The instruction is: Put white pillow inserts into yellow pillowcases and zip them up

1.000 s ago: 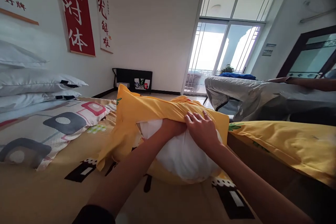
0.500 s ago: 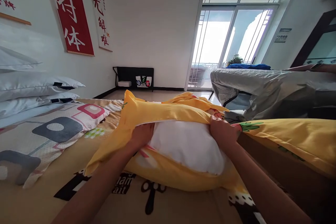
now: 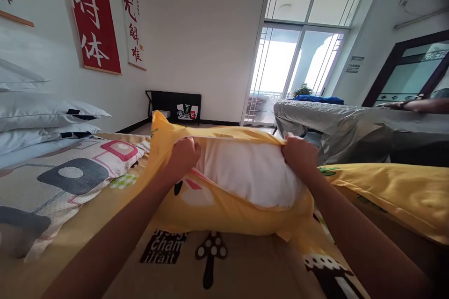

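Observation:
A white pillow (image 3: 245, 170) lies partly inside a yellow pillowcase (image 3: 224, 217), its middle showing through the long opening. My left hand (image 3: 185, 152) is closed at the left end of the opening, gripping the upper edge of the pillowcase. At the right end, my right hand (image 3: 301, 154) is closed on the same upper edge, thumb side up. The edge is stretched between both hands above the white pillow. Both ends of the pillow are hidden inside the cloth.
White pillows (image 3: 45, 114) are stacked at the left, beside a patterned pillow (image 3: 87, 173). Another yellow pillow (image 3: 393, 191) lies at the right. Beyond it stands a plastic-covered table (image 3: 351, 117), with another person's arm (image 3: 417, 104) resting on it. The printed bed cover (image 3: 259, 271) lies underneath.
Both hands have risen, lifting the pillowcase's upper edge. My left hand, earlier partly inside the opening, now shows in a fist on the edge. The view has turned slightly right.

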`<move>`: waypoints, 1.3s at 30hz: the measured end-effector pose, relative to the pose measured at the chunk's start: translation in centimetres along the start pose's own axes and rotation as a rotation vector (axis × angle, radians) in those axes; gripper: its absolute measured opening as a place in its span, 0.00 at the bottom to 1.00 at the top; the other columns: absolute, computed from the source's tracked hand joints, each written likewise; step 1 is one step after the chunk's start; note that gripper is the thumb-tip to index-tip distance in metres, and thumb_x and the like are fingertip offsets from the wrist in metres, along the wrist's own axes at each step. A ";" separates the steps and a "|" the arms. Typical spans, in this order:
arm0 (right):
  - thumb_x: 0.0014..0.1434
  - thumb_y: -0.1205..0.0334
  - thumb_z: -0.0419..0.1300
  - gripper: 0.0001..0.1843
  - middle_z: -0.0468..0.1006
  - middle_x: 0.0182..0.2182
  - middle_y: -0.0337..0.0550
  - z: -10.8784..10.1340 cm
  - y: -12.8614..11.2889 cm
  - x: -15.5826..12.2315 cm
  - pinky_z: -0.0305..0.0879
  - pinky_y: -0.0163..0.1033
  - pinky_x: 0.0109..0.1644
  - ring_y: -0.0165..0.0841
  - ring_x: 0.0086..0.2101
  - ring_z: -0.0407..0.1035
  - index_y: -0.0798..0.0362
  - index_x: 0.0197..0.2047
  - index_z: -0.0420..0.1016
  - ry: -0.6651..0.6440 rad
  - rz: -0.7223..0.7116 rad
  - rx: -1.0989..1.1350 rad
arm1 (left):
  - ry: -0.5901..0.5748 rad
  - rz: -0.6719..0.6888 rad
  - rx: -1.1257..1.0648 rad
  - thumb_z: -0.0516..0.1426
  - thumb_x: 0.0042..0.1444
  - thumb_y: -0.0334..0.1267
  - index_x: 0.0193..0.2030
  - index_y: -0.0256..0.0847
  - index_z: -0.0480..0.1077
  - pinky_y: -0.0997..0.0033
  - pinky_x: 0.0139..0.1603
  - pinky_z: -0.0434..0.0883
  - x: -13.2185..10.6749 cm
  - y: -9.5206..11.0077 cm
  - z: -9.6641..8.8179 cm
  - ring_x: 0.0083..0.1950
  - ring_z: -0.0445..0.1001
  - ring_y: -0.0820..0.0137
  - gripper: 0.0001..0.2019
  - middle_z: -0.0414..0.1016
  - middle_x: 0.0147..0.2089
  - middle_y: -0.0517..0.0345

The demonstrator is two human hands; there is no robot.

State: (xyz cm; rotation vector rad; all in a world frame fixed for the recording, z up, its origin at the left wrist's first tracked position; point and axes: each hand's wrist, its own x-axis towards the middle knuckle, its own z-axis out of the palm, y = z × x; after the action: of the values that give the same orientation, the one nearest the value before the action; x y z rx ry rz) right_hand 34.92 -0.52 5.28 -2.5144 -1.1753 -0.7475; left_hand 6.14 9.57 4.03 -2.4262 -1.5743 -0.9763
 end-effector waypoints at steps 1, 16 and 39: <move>0.61 0.65 0.47 0.19 0.77 0.38 0.60 -1.4 -0.6 0.4 0.64 0.47 0.38 0.50 0.41 0.73 0.59 0.47 0.74 0.011 0.003 0.009 | 0.027 -0.025 0.005 0.44 0.59 0.39 0.39 0.31 0.71 0.64 0.46 0.69 0.1 -0.2 -1.8 0.43 0.75 0.59 0.17 0.76 0.39 0.40; 0.65 0.59 0.46 0.16 0.78 0.42 0.51 5.4 -8.3 -6.8 0.64 0.36 0.42 0.36 0.42 0.74 0.54 0.47 0.72 -0.510 -0.459 0.206 | -0.381 -0.054 -0.040 0.41 0.63 0.45 0.52 0.37 0.70 0.60 0.51 0.68 -7.3 -9.8 1.8 0.50 0.75 0.56 0.23 0.77 0.47 0.44; 0.61 0.59 0.52 0.12 0.76 0.43 0.50 10.4 -5.4 -6.9 0.63 0.35 0.39 0.36 0.42 0.71 0.54 0.47 0.66 -0.669 -0.334 0.413 | -0.389 0.976 0.008 0.53 0.55 0.33 0.35 0.36 0.73 0.60 0.47 0.72 -5.9 6.1 2.3 0.43 0.77 0.61 0.07 0.78 0.39 0.50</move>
State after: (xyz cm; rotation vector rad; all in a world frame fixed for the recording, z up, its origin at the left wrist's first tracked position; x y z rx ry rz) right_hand 30.57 3.13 -7.11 -2.2779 -1.7640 0.3104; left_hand 10.79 2.99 0.49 -2.9238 -0.2536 -0.3150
